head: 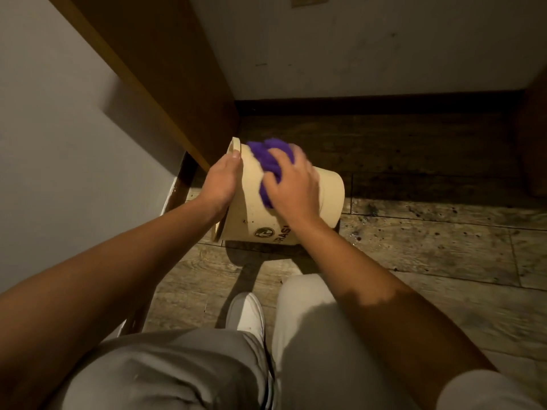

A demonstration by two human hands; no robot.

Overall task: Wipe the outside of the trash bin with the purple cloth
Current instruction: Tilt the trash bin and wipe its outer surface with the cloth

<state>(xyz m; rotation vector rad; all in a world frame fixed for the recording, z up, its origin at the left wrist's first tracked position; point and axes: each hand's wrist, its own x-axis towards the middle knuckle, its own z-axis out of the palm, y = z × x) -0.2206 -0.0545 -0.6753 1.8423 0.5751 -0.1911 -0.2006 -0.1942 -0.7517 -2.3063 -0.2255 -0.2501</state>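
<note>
A cream trash bin (328, 199) lies tipped on its side on the wooden floor, its open rim toward the left and its base toward the right. A black round logo and lettering show on its near side. My left hand (222, 180) grips the rim at the bin's mouth. My right hand (291, 187) presses a bunched purple cloth (268, 158) against the upper side of the bin; the hand is slightly blurred. Part of the cloth is hidden under my palm.
A wooden cabinet panel (165, 84) stands just left of the bin, beside a grey wall. A white wall with a dark baseboard (379, 105) lies behind it. My knees in light trousers and a white shoe (247, 315) are near the bin. Stained floor planks extend right.
</note>
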